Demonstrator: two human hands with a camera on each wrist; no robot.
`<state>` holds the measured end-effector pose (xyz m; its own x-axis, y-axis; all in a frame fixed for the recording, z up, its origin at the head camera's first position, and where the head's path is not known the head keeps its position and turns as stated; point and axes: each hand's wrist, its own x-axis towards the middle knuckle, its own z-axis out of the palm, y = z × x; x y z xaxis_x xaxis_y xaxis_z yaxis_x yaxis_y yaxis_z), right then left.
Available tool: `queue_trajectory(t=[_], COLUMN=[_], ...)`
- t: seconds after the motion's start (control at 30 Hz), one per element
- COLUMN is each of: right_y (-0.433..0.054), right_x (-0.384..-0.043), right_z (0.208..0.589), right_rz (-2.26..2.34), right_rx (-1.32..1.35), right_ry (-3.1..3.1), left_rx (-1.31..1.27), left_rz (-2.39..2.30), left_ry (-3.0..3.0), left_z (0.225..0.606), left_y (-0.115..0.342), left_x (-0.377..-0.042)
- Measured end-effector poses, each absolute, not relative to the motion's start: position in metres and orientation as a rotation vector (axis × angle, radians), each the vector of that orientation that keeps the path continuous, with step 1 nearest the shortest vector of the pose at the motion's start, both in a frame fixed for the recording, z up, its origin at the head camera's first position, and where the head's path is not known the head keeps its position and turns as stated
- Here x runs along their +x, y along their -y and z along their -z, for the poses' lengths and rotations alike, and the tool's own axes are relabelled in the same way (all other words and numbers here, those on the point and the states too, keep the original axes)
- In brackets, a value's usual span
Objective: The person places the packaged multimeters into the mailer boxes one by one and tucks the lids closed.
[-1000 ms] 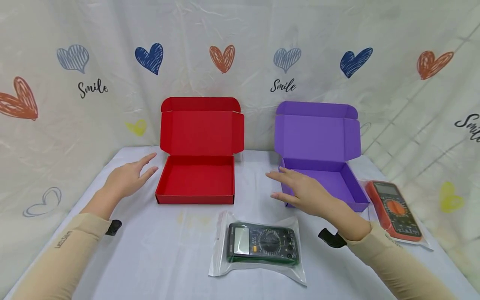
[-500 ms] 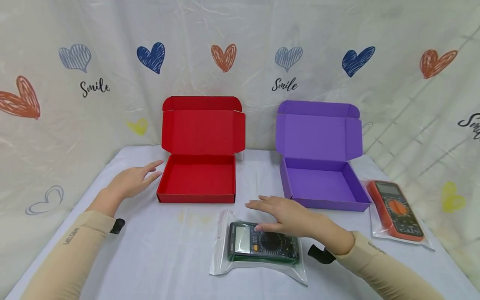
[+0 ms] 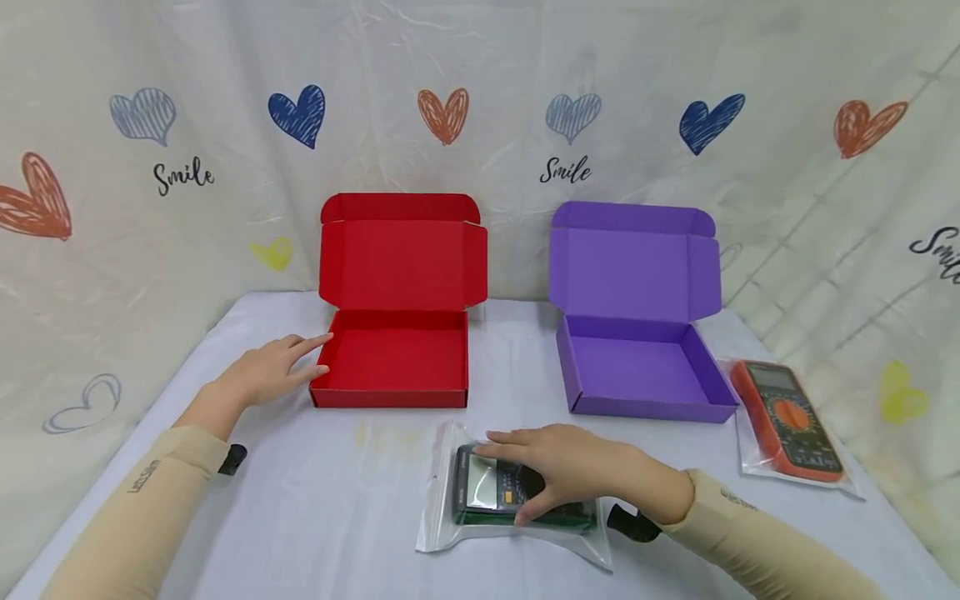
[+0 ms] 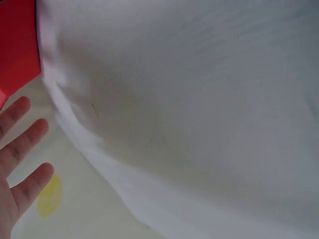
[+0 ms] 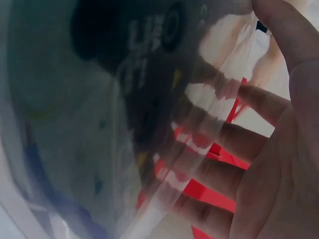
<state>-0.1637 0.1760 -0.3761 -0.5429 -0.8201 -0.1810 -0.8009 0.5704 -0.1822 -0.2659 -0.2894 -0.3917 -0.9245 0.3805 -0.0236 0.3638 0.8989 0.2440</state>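
Observation:
In the head view, a dark multimeter with a green edge point(image 3: 482, 485) lies in a clear plastic bag point(image 3: 432, 525) near the front of the table. My right hand point(image 3: 573, 465) is over its dial side with fingers spread, the thumb by the near edge. The right wrist view has the same hand point(image 5: 276, 174) close against the shiny bag, fingers fairly straight; firm contact cannot be made out. Farther left, my left hand point(image 3: 262, 375) has its fingertips at the left wall of an open red box point(image 3: 390, 399), fingers extended. The left wrist view cuts off most of that hand point(image 4: 17, 167).
An open purple box point(image 3: 652, 407) with its lid raised stands back right. Beside it, at the table's right edge, a bagged orange multimeter point(image 3: 795, 417) lies on the white tablecloth point(image 3: 322, 517). A printed curtain point(image 3: 510, 50) hangs behind.
My right hand has come from the purple box's front, leftward and toward me, down to the dark multimeter. The left hand has shifted slightly right to the red box's side.

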Motion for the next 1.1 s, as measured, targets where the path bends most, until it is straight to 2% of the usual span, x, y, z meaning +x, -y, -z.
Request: queue_trajectory(t=[0.3, 1.1], right_y=[-0.172, -0.179], right_x=[-0.153, -0.143], right_z=[0.381, 0.389], right_rz=[0.032, -0.030], right_rx=[-1.284, -1.325], right_ry=[-2.598, -2.648], left_rx=[0.606, 0.582], left_rz=[-0.376, -0.432], left_ry=[-2.994, -2.970], left_z=[0.394, 0.400], left_y=[0.292, 0.294], left_x=[-0.262, -0.264])
